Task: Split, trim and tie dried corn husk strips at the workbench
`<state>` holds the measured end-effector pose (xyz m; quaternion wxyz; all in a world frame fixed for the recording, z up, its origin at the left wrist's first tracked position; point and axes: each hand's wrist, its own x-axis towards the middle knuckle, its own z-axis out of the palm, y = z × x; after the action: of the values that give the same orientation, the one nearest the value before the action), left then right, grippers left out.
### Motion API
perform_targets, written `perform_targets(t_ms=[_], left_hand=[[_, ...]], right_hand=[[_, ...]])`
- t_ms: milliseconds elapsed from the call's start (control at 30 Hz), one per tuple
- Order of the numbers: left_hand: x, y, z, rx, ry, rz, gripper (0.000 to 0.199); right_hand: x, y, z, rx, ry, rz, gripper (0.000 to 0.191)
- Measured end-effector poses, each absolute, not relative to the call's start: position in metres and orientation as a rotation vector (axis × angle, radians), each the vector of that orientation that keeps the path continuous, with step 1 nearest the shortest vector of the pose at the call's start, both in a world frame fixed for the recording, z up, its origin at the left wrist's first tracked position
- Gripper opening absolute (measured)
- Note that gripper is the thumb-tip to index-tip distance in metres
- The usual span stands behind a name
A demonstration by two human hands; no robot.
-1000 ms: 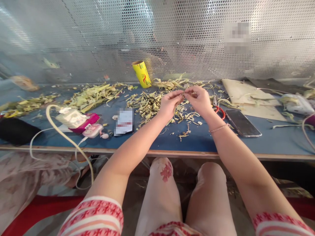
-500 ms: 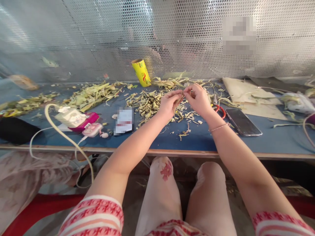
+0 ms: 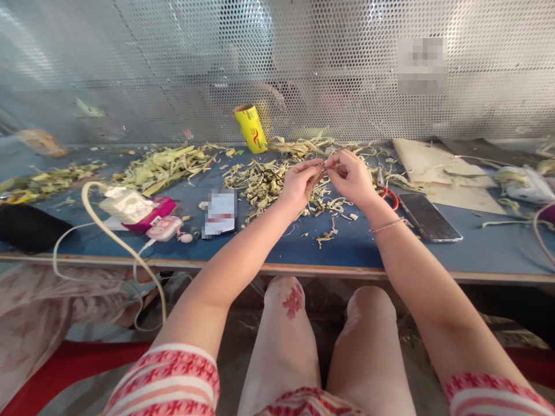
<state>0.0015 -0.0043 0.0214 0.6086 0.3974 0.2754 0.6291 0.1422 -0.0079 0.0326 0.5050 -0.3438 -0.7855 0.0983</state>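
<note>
Over a heap of pale yellow-green dried plant strips (image 3: 255, 184), my two hands meet with their fingertips nearly touching. My left hand (image 3: 299, 184) is closed in a pinch on a thin brownish dried plant strip (image 3: 312, 182), part of which hangs below the fingers. My right hand (image 3: 350, 175) pinches at the upper end of the same strip; the fingers hide most of that spot. Just right of my right hand lie red-handled scissors (image 3: 390, 196), partly covered by the wrist.
A yellow tube (image 3: 252, 130) stands tilted behind the heap. Two phones, one screen-lit (image 3: 221, 211) and one dark (image 3: 429, 216), lie on the blue table (image 3: 269, 254). More plant strips (image 3: 167, 167), a pink-and-white device (image 3: 139, 211) with cables and brown sheets (image 3: 437, 167) lie around. A perforated metal panel (image 3: 173, 69) rises behind.
My right hand has shifted very slightly to the right and down, its fingers still pinched near the left fingertips. Everything on the table stays put; the view has moved a little.
</note>
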Motion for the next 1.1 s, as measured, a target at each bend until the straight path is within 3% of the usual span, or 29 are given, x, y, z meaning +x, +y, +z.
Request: perform_targets(t_ms=[200,433,1100], left_hand=[[0.0036,-0.0077,0.0243,0.974,0.612,1.486,0.015],[0.0041,-0.0088,0.0235,1.052,0.609,1.524,0.016],[0.0075,-0.0110,0.0209,1.032,0.626,1.610,0.015]], right_hand=[[0.1398,-0.0061,0.0318,-0.833,-1.776,0.356,0.002],[0.1393,-0.0017,0.0296,-0.806,-1.732,0.436,0.011],[0.1330,-0.0048,0.0276,-0.860,-1.746,0.300,0.008]])
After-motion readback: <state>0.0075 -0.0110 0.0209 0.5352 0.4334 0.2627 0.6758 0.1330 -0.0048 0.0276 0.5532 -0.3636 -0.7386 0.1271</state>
